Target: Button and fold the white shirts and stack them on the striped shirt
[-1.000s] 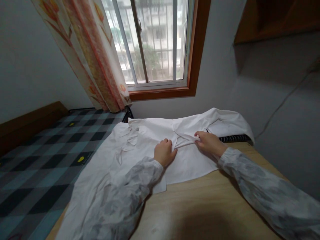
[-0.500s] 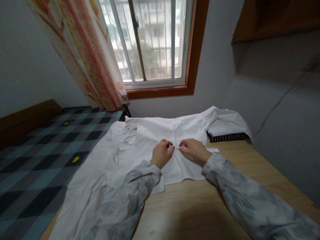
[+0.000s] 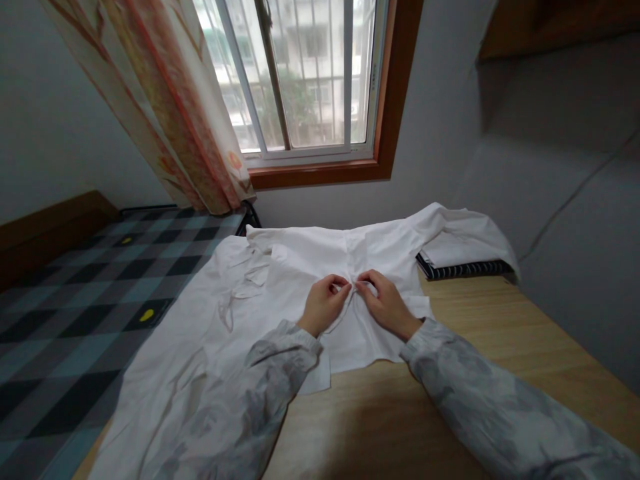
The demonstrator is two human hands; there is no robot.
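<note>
A long white coat (image 3: 305, 257) lies spread and creased over the wooden table (image 3: 400, 427), with loose folds down its left side. My left hand (image 3: 323, 307) is over the middle of it, thumb and index finger pinching the cloth at the front seam. Facing it, my right hand (image 3: 389, 308) pinches the same seam, its fingertips almost touching those of the left. A small raised fold of cloth sits between the fingertips. Any small fastener there is hidden by the fingers.
A black spiral-bound notebook (image 3: 460, 270) is partly under the coat at the right. To the left is a bed with a checked cover (image 3: 100, 307). Behind the table are a window (image 3: 315, 87) and a flowered curtain (image 3: 175, 107); a cable (image 3: 565, 207) hangs on the right wall.
Both hands have moved slightly up and closer together, lifting the cloth into a fold at the seam. The camera view has tilted down a little.
</note>
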